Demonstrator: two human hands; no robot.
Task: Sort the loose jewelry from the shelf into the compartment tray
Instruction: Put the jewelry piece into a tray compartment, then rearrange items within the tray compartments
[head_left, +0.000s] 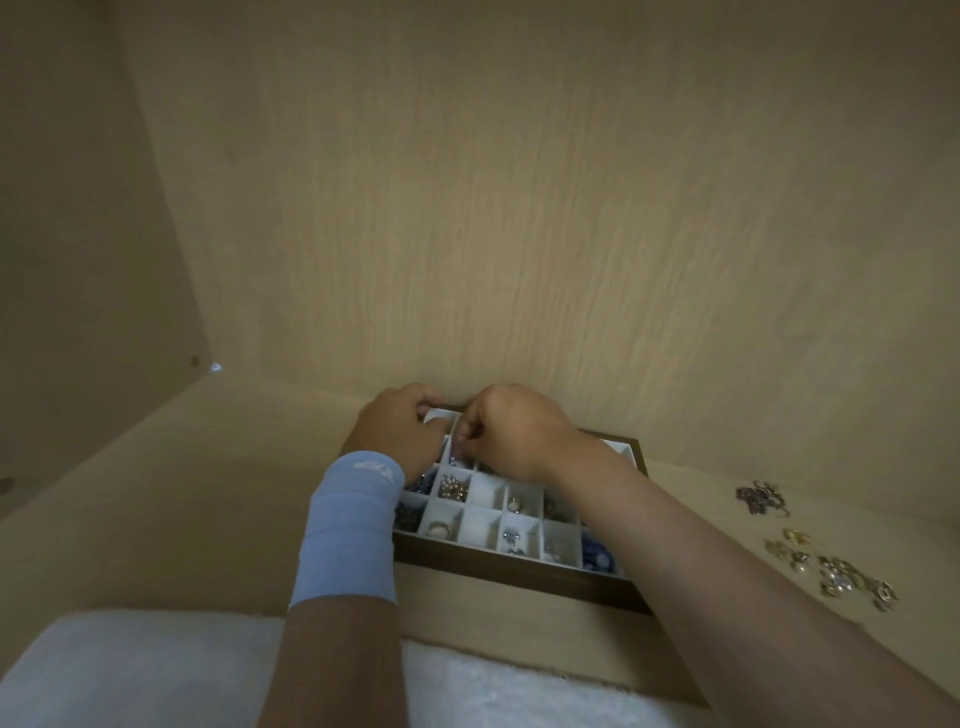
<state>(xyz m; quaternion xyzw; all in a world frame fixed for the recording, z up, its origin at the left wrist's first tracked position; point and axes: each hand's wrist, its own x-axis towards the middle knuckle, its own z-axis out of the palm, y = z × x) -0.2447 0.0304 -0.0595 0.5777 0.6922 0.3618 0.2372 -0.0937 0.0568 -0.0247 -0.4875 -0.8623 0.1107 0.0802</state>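
A dark wooden compartment tray (519, 579) with white dividers sits on the shelf against the back wall. Several of its cells hold beads, rings and earrings. My left hand (400, 434), with a light blue wristband, is curled over the tray's far left corner. My right hand (511, 431) hovers over the far cells with fingers curled, pinching something small that I cannot make out. Loose jewelry (831, 569) lies in a scattered pile on the shelf to the right of the tray, with a darker cluster (761, 499) further back.
The wooden shelf (208, 493) is enclosed by a back wall and a left side wall. A white fluffy cloth (145, 670) lies along the shelf's front edge.
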